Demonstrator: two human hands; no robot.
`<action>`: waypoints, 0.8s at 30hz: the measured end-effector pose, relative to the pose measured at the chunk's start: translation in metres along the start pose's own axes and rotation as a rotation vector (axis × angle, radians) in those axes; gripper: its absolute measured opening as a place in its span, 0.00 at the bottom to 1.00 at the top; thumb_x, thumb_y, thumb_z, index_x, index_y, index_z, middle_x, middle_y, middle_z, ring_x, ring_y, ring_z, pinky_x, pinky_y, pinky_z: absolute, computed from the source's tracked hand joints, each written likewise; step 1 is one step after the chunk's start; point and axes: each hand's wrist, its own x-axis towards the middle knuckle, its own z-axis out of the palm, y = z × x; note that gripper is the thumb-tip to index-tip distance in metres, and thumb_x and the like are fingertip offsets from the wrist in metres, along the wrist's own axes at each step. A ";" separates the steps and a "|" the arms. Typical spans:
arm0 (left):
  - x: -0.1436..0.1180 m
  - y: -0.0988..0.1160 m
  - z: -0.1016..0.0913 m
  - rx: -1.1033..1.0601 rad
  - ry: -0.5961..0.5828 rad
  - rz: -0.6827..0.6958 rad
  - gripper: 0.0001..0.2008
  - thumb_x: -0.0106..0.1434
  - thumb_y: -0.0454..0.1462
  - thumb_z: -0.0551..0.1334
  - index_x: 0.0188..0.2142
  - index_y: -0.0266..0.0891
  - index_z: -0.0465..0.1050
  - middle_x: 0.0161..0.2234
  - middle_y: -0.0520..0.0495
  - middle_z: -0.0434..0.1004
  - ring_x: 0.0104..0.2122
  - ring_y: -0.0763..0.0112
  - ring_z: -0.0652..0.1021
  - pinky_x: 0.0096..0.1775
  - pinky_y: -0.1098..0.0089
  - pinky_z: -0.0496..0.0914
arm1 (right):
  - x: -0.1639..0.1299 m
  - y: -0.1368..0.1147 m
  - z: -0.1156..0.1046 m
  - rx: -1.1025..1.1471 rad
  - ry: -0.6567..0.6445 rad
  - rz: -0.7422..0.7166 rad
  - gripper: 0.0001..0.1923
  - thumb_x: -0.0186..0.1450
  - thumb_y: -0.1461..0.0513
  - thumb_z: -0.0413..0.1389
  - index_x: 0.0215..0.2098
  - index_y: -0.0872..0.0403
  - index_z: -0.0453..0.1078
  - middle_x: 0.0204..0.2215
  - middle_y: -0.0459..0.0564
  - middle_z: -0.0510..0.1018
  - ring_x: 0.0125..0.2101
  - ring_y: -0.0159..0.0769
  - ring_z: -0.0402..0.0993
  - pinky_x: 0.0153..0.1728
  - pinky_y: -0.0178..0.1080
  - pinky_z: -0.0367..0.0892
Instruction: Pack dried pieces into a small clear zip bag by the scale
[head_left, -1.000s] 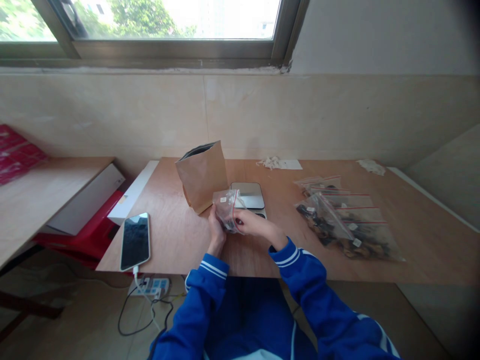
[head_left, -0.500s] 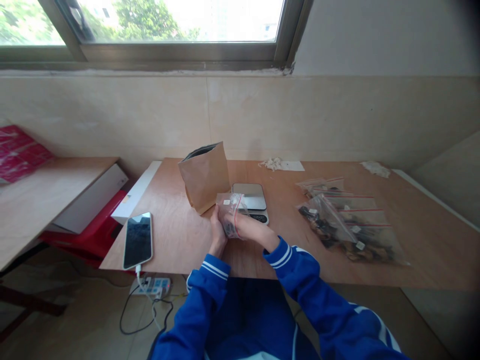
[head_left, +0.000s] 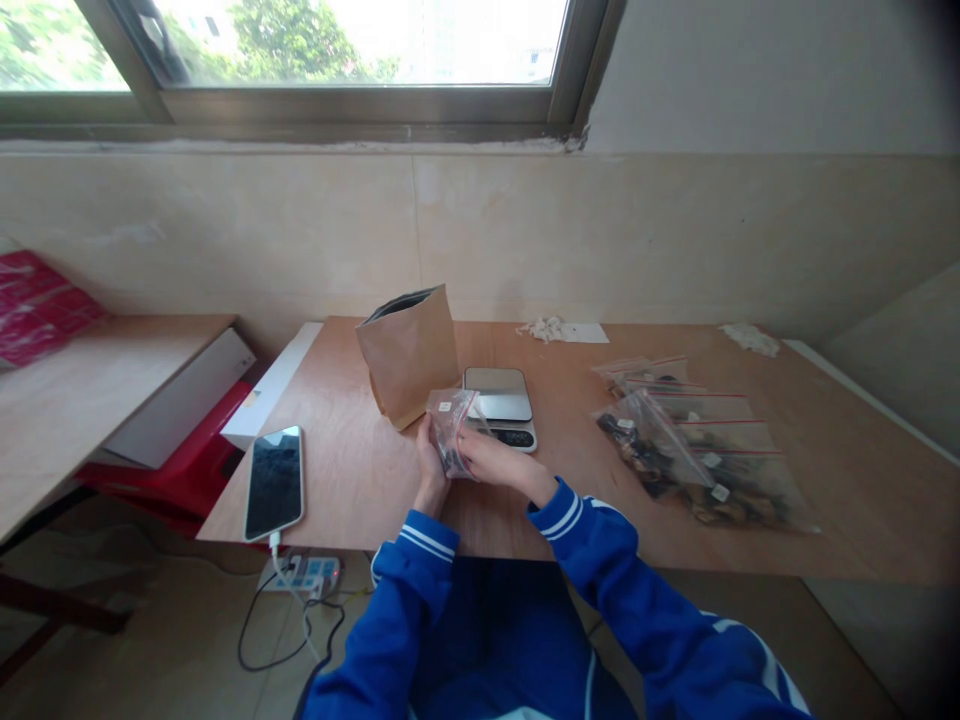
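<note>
My left hand (head_left: 432, 460) is wrapped around a small clear zip-lock bag (head_left: 448, 410) with a red seal line and a white label, held above the table's front part. At the bag's mouth is my right hand (head_left: 491, 458), its fingers curled together and partly hidden by the plastic. What those fingers grip is too small to make out. Just behind the bag lies a digital kitchen scale (head_left: 496, 392) with a metal plate and a dark display. A brown kraft paper pouch (head_left: 412, 350) stands upright with its top open, behind my left hand.
Several zip-lock bags of dark dried pieces (head_left: 739, 490) overlap on the right. A charging phone (head_left: 275, 484) lies at the left edge, its cable running down to a power strip (head_left: 304, 572). Pale shreds (head_left: 546, 329) and a white card (head_left: 586, 332) lie at the back.
My right hand has drawn back partway out of the small bag, so more of it shows. The bag and my left hand have shifted slightly left.
</note>
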 end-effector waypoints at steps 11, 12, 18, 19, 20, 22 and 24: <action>-0.004 0.003 0.011 -0.040 0.006 -0.072 0.20 0.66 0.46 0.56 0.44 0.33 0.77 0.45 0.39 0.81 0.53 0.53 0.77 0.58 0.57 0.67 | 0.003 -0.007 -0.014 0.202 0.281 0.122 0.11 0.66 0.71 0.49 0.45 0.56 0.64 0.44 0.57 0.74 0.45 0.42 0.72 0.48 0.46 0.68; -0.004 0.003 0.010 -0.034 0.004 -0.074 0.20 0.67 0.47 0.55 0.44 0.33 0.77 0.44 0.38 0.81 0.53 0.53 0.76 0.58 0.57 0.67 | 0.004 -0.010 -0.015 0.134 0.303 0.162 0.11 0.66 0.72 0.48 0.45 0.57 0.64 0.43 0.58 0.74 0.45 0.43 0.72 0.48 0.46 0.68; -0.002 0.001 0.006 -0.009 -0.048 -0.108 0.24 0.67 0.52 0.52 0.40 0.37 0.78 0.37 0.38 0.82 0.47 0.51 0.79 0.52 0.52 0.71 | 0.007 -0.027 -0.029 -0.322 0.258 0.359 0.11 0.67 0.73 0.46 0.44 0.60 0.65 0.41 0.63 0.75 0.44 0.51 0.72 0.46 0.49 0.68; -0.001 0.000 0.005 -0.008 -0.056 -0.107 0.24 0.67 0.52 0.52 0.40 0.37 0.77 0.37 0.38 0.82 0.47 0.51 0.79 0.52 0.52 0.72 | 0.007 -0.028 -0.032 -0.333 0.240 0.362 0.10 0.67 0.73 0.46 0.43 0.60 0.66 0.41 0.63 0.75 0.44 0.51 0.72 0.46 0.49 0.68; 0.000 -0.001 0.004 -0.006 -0.060 -0.100 0.23 0.66 0.52 0.53 0.40 0.37 0.77 0.37 0.39 0.82 0.46 0.52 0.79 0.51 0.53 0.72 | 0.008 -0.028 -0.033 -0.330 0.224 0.365 0.10 0.67 0.73 0.47 0.43 0.60 0.66 0.41 0.63 0.75 0.44 0.51 0.72 0.46 0.49 0.68; 0.004 -0.004 0.000 -0.006 -0.047 -0.063 0.22 0.64 0.52 0.56 0.41 0.38 0.77 0.39 0.40 0.82 0.48 0.53 0.79 0.52 0.55 0.72 | 0.009 -0.028 -0.034 -0.299 0.197 0.369 0.10 0.68 0.72 0.46 0.43 0.60 0.66 0.41 0.62 0.75 0.44 0.51 0.72 0.46 0.48 0.68; 0.007 -0.007 -0.004 -0.010 -0.014 -0.008 0.20 0.62 0.51 0.60 0.43 0.39 0.76 0.43 0.41 0.81 0.50 0.55 0.78 0.53 0.58 0.71 | 0.010 -0.026 -0.032 -0.257 0.190 0.371 0.10 0.68 0.72 0.45 0.42 0.59 0.66 0.42 0.63 0.74 0.44 0.52 0.73 0.45 0.48 0.68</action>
